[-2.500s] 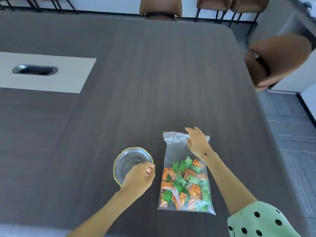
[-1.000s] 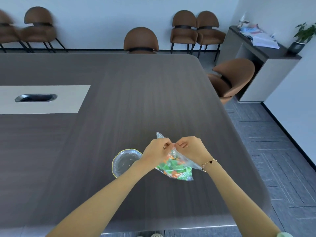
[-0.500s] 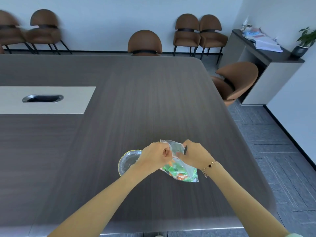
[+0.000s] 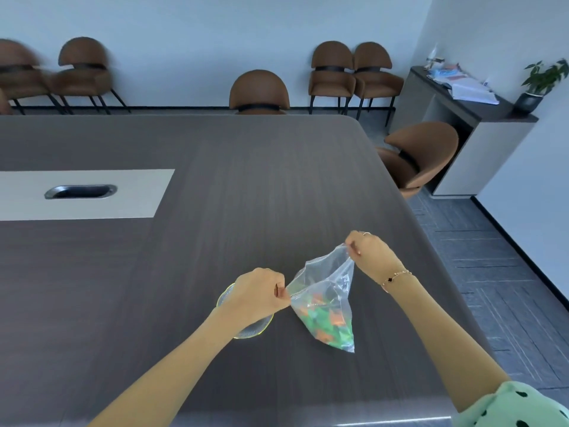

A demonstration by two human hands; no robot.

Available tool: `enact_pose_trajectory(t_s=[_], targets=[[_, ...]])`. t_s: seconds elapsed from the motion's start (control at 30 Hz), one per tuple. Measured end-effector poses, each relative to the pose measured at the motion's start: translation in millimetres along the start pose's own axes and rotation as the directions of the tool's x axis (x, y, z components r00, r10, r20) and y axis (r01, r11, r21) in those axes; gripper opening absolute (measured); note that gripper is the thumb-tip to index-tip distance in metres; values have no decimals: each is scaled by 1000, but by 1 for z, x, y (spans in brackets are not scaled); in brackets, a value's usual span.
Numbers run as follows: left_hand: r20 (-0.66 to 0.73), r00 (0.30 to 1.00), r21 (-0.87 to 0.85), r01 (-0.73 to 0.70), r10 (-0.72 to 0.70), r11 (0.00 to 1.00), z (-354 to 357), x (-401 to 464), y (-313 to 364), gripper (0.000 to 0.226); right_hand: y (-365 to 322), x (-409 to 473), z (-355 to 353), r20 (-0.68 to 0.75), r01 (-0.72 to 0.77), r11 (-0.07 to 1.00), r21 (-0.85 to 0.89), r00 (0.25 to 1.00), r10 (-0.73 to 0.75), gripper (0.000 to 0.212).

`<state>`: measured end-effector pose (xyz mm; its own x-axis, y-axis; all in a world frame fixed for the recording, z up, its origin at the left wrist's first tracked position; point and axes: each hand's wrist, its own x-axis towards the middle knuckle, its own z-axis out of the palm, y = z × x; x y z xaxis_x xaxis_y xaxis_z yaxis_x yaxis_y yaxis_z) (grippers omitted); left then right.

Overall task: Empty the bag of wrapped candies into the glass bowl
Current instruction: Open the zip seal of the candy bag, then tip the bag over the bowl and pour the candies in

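Two pinching hands, left hand (image 4: 261, 291) and right hand (image 4: 368, 252), both gripping one candy bag (image 4: 326, 298) beside one glass bowl (image 4: 246, 329).

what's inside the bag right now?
Orange and green wrapped candies piled in the low end of the clear bag. The upper part looks empty. Candies deeper in the pile are covered, so no count.

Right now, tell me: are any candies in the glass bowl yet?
No. The candies sit in the bag; what shows of the glass bowl is bare.
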<state>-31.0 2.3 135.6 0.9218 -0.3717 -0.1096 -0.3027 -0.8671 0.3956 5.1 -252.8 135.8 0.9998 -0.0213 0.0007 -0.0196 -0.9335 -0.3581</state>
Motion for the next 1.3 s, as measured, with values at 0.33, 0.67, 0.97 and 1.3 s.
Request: enact_pose_trajectory(t_s=[0.33,0.67,0.97,1.3], targets=[[1,1000,25,27,-27,999,9,0,-17,21,37,-58,61,566,-218,975,36,809,160,103],[46,998,-18,38,-37,999,24,-21,-49,27,23,-59,141,259,-163,962,217,960,105,20],[412,909,-309,206,-65,928,66,-24,-77,73,0,-49,99,307,-283,865,415,938,160,29],[285,951,-636,93,121,766,67,-17,-57,87,-59,-34,67,427,-238,767,596,903,-52,32]])
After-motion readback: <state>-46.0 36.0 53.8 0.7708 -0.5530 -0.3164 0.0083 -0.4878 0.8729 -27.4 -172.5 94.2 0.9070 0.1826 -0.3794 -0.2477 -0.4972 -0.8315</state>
